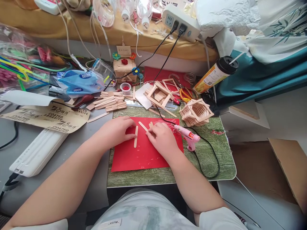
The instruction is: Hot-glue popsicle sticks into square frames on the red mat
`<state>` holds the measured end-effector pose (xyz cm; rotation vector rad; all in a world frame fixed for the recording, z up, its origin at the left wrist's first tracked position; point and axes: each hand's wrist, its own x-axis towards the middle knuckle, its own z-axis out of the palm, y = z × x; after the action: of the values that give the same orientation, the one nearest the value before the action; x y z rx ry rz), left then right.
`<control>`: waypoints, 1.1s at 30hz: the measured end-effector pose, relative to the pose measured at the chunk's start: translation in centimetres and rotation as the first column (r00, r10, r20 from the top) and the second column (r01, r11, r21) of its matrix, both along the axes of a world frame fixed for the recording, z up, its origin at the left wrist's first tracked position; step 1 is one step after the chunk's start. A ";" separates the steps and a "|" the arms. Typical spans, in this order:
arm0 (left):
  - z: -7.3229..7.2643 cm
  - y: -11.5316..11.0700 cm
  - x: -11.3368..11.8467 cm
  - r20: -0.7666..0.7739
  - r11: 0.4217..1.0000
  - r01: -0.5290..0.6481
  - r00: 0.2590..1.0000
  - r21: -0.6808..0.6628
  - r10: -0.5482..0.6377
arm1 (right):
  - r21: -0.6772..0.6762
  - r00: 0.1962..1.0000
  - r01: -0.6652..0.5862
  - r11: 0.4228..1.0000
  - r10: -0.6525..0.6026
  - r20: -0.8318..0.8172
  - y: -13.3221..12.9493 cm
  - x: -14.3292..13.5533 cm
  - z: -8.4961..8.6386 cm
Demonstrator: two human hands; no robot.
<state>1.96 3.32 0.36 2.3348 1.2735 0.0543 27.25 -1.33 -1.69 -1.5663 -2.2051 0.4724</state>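
We have both bare hands over a red sheet [148, 159] on the green wood-patterned surface [146, 180]. Left hand [121, 131]: thumb and fingers moderately apart, tips at the left edge of a flat wooden stick [135, 142] that lies near-upright in view on the sheet. Right hand [164, 139]: fingers bent, narrow, at the lower end of a slanted stick [142, 125]; a short pale piece [151, 124] shows by its fingertips. We can't tell whether that hand grips either one or just touches. Both sticks sit between the hands, apart from each other. Just right of the right hand we see a pink glue gun [189, 136], nozzle over the sheet's right side, its black cord looping on the green surface. Behind that, a stacked-stick frame [196, 112] on the right; left of it, another stick frame [159, 95]. Orange-handled tool [185, 95] sits between and behind these, drink cup [216, 74] tilted behind on the right. Back left we have loose sticks [107, 101] in a heap, a small white-rimmed container [125, 88] with something red in it, and a wooden box [124, 68] with flowers. Sandpaper [48, 116] lies far left, partly over a white power strip [38, 153].
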 end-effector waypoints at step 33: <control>1.0 0.0 -0.3 0.022 0.996 0.076 0.997 -0.047 -0.075 | 0.033 0.993 -0.005 0.999 0.009 -0.118 0.5 0.1 -0.1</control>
<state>1.68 3.31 1.40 2.3333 1.1632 0.0217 27.40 -0.79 -1.78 -1.4752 -2.1193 0.5152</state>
